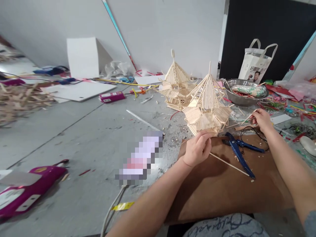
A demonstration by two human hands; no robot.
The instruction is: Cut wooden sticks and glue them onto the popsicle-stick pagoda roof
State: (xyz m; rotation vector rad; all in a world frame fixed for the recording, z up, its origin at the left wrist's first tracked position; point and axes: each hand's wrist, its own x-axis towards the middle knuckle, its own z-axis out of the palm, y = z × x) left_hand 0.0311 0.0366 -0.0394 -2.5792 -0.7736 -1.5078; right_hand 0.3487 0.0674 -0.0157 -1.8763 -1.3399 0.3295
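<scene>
My left hand (198,148) is at the near lower edge of a small pavilion model (208,115) built from thin wooden sticks, its fingers closed on that edge. A single thin stick (229,164) slants over the brown board from beneath this hand; whether the hand touches it is hidden. Off to the right, my right hand (262,119) pinches thin wooden sticks (244,120) that point toward the model. Blue-handled cutters (238,153) lie splayed on the brown board (222,194) between my arms. Behind stands a second stick pavilion (174,82).
A metal bowl (244,98) of packed sticks stands behind my right hand, near a white bag (256,64). Scraps litter the right side. Leftward are a blurred-out phone (142,158), a clear glue stick (143,120) and purple glue guns (37,187). A grey wall (163,29) rises behind.
</scene>
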